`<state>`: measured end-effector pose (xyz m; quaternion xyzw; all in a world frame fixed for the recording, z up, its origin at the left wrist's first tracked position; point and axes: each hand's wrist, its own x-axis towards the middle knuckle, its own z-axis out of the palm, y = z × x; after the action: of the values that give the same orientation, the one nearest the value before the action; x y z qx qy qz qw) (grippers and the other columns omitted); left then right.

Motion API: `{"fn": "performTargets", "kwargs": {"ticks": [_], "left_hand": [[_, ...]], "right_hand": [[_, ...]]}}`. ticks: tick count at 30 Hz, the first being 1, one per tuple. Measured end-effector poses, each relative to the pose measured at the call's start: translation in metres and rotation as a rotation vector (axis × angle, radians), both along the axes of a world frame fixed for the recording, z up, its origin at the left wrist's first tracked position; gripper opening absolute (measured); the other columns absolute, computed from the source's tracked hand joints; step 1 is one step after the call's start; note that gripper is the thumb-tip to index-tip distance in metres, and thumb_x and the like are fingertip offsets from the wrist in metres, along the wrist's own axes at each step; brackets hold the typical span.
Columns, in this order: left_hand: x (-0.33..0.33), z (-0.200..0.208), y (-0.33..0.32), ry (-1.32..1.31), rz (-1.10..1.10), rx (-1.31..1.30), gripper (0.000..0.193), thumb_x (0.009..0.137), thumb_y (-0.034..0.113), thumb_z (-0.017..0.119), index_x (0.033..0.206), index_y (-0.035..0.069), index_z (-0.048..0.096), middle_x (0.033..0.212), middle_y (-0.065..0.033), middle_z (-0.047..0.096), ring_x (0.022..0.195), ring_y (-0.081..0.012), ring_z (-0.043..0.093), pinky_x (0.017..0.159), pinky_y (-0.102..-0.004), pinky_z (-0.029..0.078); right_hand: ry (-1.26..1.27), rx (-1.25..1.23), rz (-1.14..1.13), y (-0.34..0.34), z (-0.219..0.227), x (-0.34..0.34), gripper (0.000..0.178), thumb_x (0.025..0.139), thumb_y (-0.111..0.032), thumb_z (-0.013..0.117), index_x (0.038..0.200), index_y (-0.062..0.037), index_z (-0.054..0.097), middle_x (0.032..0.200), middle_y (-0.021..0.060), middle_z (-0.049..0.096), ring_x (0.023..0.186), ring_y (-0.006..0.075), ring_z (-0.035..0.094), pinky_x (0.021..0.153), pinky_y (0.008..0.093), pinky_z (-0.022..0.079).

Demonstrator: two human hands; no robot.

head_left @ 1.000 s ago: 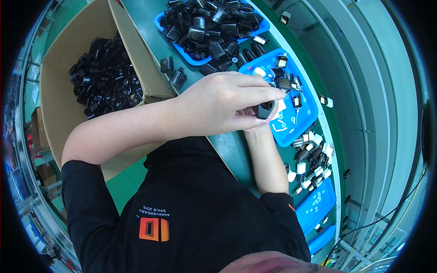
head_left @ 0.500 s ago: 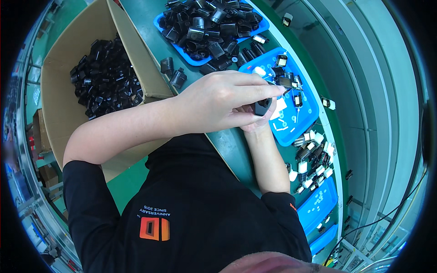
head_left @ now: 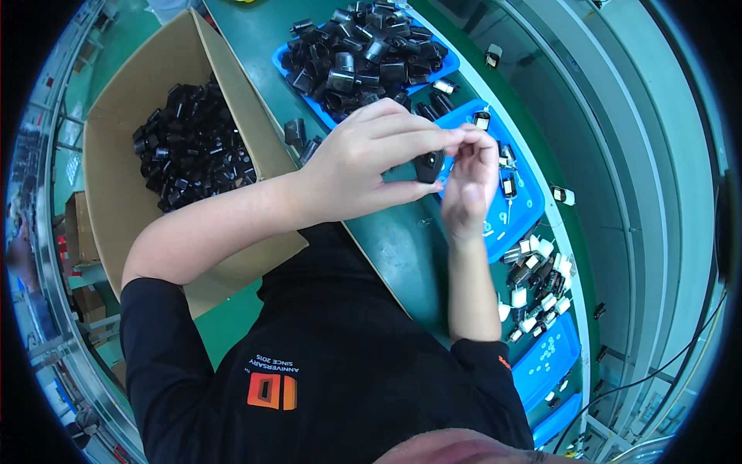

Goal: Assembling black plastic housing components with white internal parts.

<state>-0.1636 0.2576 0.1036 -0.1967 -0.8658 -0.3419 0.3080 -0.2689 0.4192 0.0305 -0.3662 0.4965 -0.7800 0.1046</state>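
Observation:
A small black plastic housing (head_left: 430, 165) with a dark hole in its end is pinched between the thumb and fingers of my left hand (head_left: 371, 158). Close on its right is my right hand (head_left: 473, 182), fingers curled over and thumb apart from them; I see nothing in it. Its fingertips meet those of my left hand above the housing. Under and beyond the hands lies a blue tray (head_left: 530, 203) holding small black-and-white parts, pale rings and white strips. Two loose black housings (head_left: 295, 133) rest on the green table left of my hand.
A cardboard box (head_left: 116, 124) of black parts (head_left: 193, 147) stands on the left. At the far side, a blue tray (head_left: 283, 60) is heaped with black housings (head_left: 363, 50). Black-and-white parts (head_left: 541, 282) pile up at the right, beside another blue tray (head_left: 568, 340) of rings.
My right hand has come out from beneath the housing and moved right, its fingers now raised. The housing stays in my left hand, shifted slightly left. The whole view has shifted a little.

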Motion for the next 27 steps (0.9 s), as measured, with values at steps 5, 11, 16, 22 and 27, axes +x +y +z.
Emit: {"fn": "performTargets", "kwargs": {"ticks": [5, 11, 16, 22, 27], "left_hand": [[-0.001, 0.001, 0.001, 0.048, 0.054, -0.117, 0.08, 0.066, 0.019, 0.083, 0.137, 0.005, 0.048, 0.13, -0.0117, 0.055, 0.119, -0.0301, 0.05, 0.101, -0.041, 0.037], [-0.001, -0.004, -0.003, -0.522, 0.021, 0.205, 0.102, 0.074, 0.046, 0.078, 0.144, -0.003, 0.023, 0.135, -0.0212, 0.037, 0.132, -0.0322, 0.034, 0.111, -0.0407, 0.028], [0.005, 0.002, 0.001, -0.547, 0.033, 0.163, 0.082, 0.078, 0.048, 0.073, 0.13, -0.003, 0.034, 0.119, -0.0167, 0.041, 0.114, -0.0281, 0.042, 0.1, -0.0386, 0.036], [0.001, -0.013, 0.008, -0.314, -0.032, 0.262, 0.079, 0.075, 0.045, 0.077, 0.127, -0.002, 0.039, 0.116, -0.0159, 0.046, 0.107, -0.0274, 0.047, 0.095, -0.038, 0.038], [-0.001, 0.01, -0.015, -0.339, -0.098, 0.112, 0.108, 0.072, 0.055, 0.07, 0.149, -0.002, 0.022, 0.141, -0.0185, 0.038, 0.124, -0.0306, 0.042, 0.108, -0.0426, 0.03]], "right_hand": [[-0.417, 0.07, 0.328, 0.004, 0.035, 0.021, 0.068, 0.07, -0.008, 0.075, 0.133, 0.0013, 0.049, 0.118, 0.0092, 0.057, 0.108, 0.0174, 0.055, 0.099, 0.0314, 0.042], [-0.693, -0.152, 0.499, 0.001, 0.028, 0.022, 0.076, 0.071, -0.009, 0.076, 0.138, 0.0041, 0.041, 0.121, 0.016, 0.057, 0.103, 0.0246, 0.061, 0.094, 0.035, 0.049], [-0.604, -0.254, 0.458, -0.008, 0.012, 0.031, 0.074, 0.07, -0.011, 0.079, 0.134, 0.0017, 0.045, 0.126, 0.016, 0.056, 0.113, 0.0261, 0.059, 0.101, 0.0367, 0.046], [-0.6, -0.304, 0.428, -0.003, 0.008, 0.041, 0.072, 0.066, -0.002, 0.076, 0.133, -0.0042, 0.049, 0.134, 0.0112, 0.053, 0.125, 0.0234, 0.051, 0.108, 0.0384, 0.039], [-0.318, -0.057, 0.406, 0.018, 0.048, 0.008, 0.069, 0.065, 0.01, 0.07, 0.13, -0.0022, 0.052, 0.131, 0.0109, 0.055, 0.113, 0.0203, 0.058, 0.098, 0.0337, 0.047]]}}
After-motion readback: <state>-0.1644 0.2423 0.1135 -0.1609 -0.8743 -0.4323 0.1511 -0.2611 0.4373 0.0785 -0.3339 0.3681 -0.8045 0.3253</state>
